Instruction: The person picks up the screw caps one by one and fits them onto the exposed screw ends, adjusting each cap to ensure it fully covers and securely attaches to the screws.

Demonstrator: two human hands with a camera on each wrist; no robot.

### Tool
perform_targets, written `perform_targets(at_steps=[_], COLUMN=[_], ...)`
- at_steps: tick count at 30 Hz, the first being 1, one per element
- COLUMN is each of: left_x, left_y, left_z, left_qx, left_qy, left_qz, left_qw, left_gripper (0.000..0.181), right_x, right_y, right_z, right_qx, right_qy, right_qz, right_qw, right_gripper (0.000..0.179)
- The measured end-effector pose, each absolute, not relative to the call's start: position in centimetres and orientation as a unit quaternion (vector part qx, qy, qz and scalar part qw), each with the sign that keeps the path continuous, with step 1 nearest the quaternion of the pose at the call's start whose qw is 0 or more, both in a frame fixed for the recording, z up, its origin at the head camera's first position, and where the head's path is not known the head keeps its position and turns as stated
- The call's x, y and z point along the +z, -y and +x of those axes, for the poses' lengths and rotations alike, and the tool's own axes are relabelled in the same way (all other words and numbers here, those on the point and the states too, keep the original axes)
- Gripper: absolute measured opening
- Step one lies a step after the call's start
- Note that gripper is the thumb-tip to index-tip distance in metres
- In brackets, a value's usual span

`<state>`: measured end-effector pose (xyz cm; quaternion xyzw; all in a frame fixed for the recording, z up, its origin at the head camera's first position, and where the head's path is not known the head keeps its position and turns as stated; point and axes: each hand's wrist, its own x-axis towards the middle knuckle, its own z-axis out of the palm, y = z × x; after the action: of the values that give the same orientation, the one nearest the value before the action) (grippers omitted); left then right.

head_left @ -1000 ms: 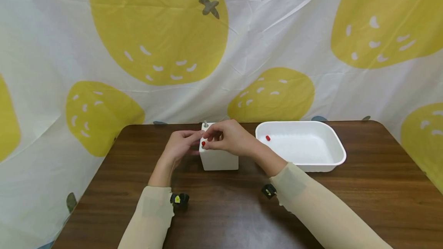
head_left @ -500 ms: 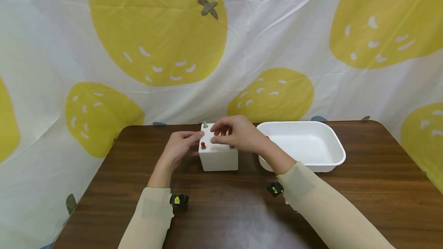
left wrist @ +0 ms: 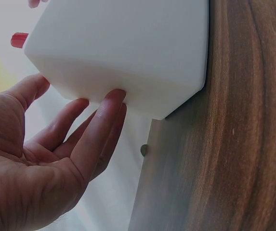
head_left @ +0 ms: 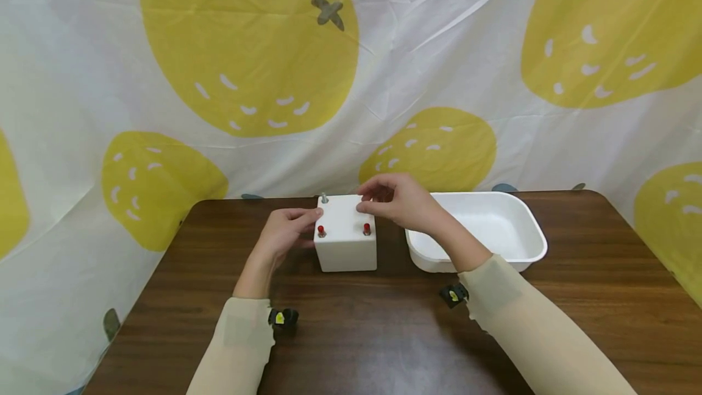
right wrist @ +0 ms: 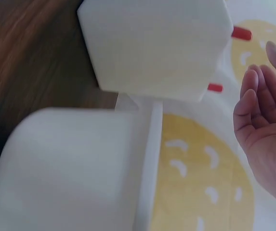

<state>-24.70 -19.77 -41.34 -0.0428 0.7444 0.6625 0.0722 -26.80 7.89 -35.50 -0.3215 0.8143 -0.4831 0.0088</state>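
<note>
A white box (head_left: pixel 345 217) stands on the table. Red caps sit on the upright posts at its front-left (head_left: pixel 321 231) and front-right (head_left: pixel 367 229) corners; the back-left bolt (head_left: pixel 325 198) is bare metal. My left hand (head_left: pixel 289 225) rests against the box's left side, the thumb by the top edge and fingertips touching the side face (left wrist: pixel 99 82). My right hand (head_left: pixel 403 203) hovers at the right side, its fingers bent and holding nothing. It hides the back-right corner in the head view, but the right wrist view shows two red caps (right wrist: pixel 215 87) along the box's top.
A white tray (head_left: pixel 529 230) stands to the right of the box, partly covered by the right forearm. A curtain with a yellow fruit print (head_left: pixel 249 53) hangs behind the brown wooden table (head_left: pixel 351 328).
My right hand has left the front-left red cap and moved right and slightly up, across the box. The front-right cap has come into view. My left hand stays in place.
</note>
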Motion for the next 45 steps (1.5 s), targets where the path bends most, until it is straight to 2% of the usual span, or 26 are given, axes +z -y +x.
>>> perform_targets(at_steps=[19,45], left_x=[-41.3,-40.9], left_y=[20.0,19.7], left_z=[-24.6,-24.2], left_qx=[0.659,0.655], left_qy=[-0.747,-0.750], left_qz=[-0.048,-0.050], left_qw=[0.074,0.077], left_gripper=[0.044,0.045], right_x=[-37.1,-40.9], right_y=[-13.5,-15.8], right_z=[-28.2,-29.4], right_qx=[-0.411,-0.313], right_qy=[-0.882,-0.933], right_qz=[-0.223,-0.175], right_qw=[-0.048,-0.033], right_gripper=[0.022,0.018])
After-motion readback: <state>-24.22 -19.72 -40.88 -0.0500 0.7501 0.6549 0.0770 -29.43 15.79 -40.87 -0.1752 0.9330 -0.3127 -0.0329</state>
